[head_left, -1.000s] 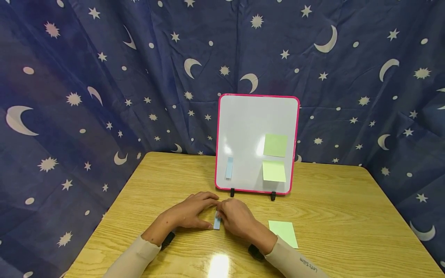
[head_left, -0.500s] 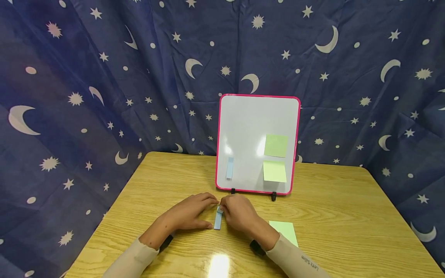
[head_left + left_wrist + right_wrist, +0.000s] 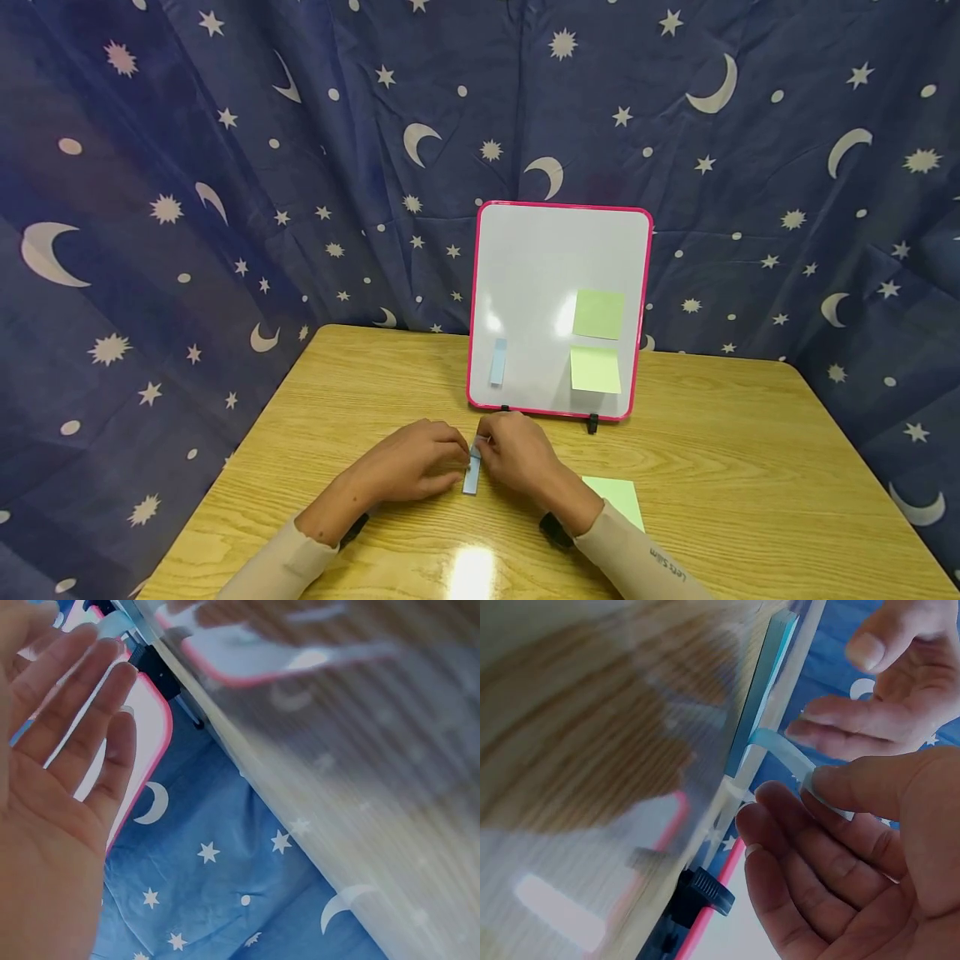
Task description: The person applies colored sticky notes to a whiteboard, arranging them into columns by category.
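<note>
A narrow light-blue sticky note pad (image 3: 471, 477) lies on the table between both hands. My right hand (image 3: 517, 454) pinches its top sheet (image 3: 784, 754) between thumb and index finger; in the right wrist view that sheet curls up from one end of the pad. My left hand (image 3: 412, 462) is at the pad's left side, its fingers loosely bent and holding nothing, fingertips close to the pad's edge. In the left wrist view, the left fingers (image 3: 90, 727) stretch out, palm showing.
A pink-framed whiteboard (image 3: 555, 258) stands behind on black feet (image 3: 592, 423). On it are a blue strip note (image 3: 498, 362), a green note (image 3: 598, 315) and a paler green note (image 3: 596, 369). A green sticky note pad (image 3: 617, 500) lies near my right forearm.
My right hand has moved slightly forward, lifting the blue sheet at the pad's far end. The left fingers have drawn in a little closer to the pad.
</note>
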The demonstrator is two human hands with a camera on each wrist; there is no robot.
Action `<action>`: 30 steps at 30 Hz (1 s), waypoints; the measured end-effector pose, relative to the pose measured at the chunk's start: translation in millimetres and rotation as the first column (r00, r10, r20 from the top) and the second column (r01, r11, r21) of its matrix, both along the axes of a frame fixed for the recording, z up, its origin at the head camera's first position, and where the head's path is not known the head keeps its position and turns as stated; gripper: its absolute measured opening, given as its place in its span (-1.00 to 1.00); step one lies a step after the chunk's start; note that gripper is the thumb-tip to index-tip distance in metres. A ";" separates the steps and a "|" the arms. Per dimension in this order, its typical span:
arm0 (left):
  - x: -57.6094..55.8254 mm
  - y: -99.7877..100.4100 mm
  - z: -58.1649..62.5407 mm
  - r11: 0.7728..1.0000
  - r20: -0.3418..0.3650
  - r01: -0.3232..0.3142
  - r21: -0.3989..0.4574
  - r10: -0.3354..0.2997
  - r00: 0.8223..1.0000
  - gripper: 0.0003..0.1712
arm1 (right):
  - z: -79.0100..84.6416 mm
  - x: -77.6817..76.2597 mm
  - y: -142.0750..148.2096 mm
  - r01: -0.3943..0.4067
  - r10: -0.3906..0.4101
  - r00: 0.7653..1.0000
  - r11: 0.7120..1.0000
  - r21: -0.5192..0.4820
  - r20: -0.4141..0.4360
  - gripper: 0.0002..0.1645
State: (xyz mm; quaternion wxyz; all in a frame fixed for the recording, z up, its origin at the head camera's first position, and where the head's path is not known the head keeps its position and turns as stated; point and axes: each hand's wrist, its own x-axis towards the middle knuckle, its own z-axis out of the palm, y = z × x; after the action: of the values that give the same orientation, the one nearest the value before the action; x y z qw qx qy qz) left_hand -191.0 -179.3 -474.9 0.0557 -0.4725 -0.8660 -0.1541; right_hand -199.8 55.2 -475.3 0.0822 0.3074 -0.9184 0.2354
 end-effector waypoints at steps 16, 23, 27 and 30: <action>7.1 7.7 -2.2 0.996 0.026 0.075 -0.040 -0.074 0.997 -0.80 | 0.8 -2.1 1.2 0.011 -0.011 1.000 0.999 -0.033 -0.002 -0.82; 9.1 7.7 -2.9 0.995 0.012 0.075 -0.062 -0.074 0.997 -0.81 | -1.8 -2.1 1.6 -0.025 0.026 0.999 0.999 -0.028 0.022 -0.86; 8.6 9.2 -3.3 0.992 -0.011 0.109 -0.057 -0.110 0.994 -0.83 | -2.4 -2.2 0.8 -0.066 0.066 0.998 0.998 0.001 0.010 -0.86; 8.6 9.8 -3.1 0.992 -0.013 0.114 -0.054 -0.115 0.993 -0.82 | -2.3 -2.0 -0.5 -0.086 0.087 0.996 0.995 0.044 -0.026 -0.85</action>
State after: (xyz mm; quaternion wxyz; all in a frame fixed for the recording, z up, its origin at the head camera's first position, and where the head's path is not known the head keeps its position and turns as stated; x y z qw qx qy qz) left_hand -182.4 -169.5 -478.0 0.0409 -0.5238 -0.8408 -0.1301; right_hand -201.8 54.7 -477.6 0.0783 0.3519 -0.9078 0.2145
